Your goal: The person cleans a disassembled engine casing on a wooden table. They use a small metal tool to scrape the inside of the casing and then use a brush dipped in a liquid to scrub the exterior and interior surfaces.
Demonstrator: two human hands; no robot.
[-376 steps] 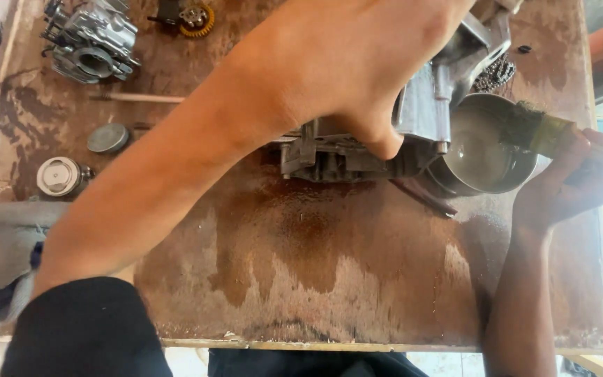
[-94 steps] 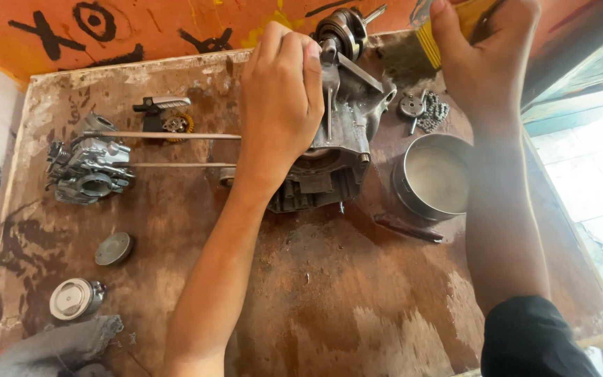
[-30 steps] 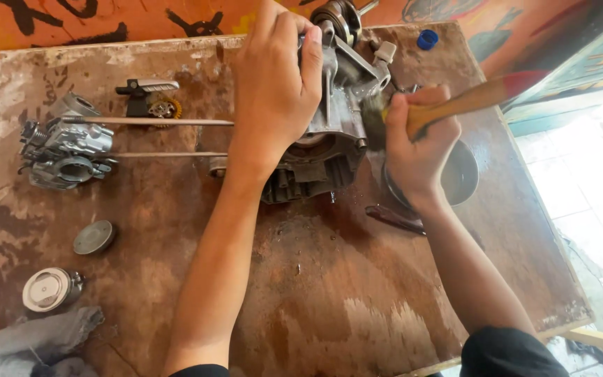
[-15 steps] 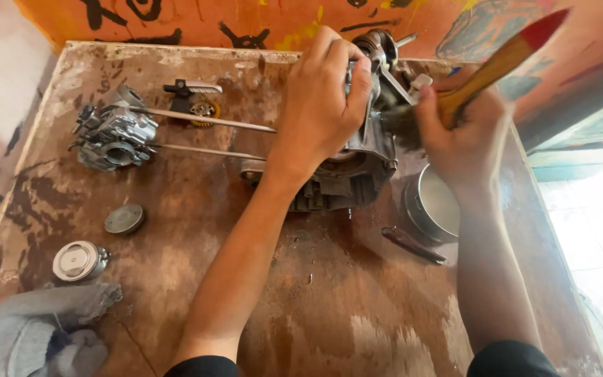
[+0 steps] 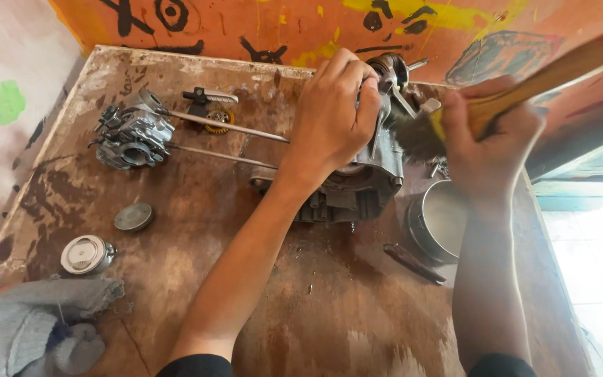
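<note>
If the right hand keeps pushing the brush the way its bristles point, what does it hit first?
Most likely the engine casing: the brush in the right hand points left, with its bristles already at or very near the metal, beside the left hand. Depth is unclear.

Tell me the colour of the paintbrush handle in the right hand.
The paintbrush handle is tan wood with a red tip, seen in the head view.

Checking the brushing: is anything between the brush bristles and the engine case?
Nothing visible: the brush in the right hand meets the engine case directly, beside the left hand gripping it.
</note>
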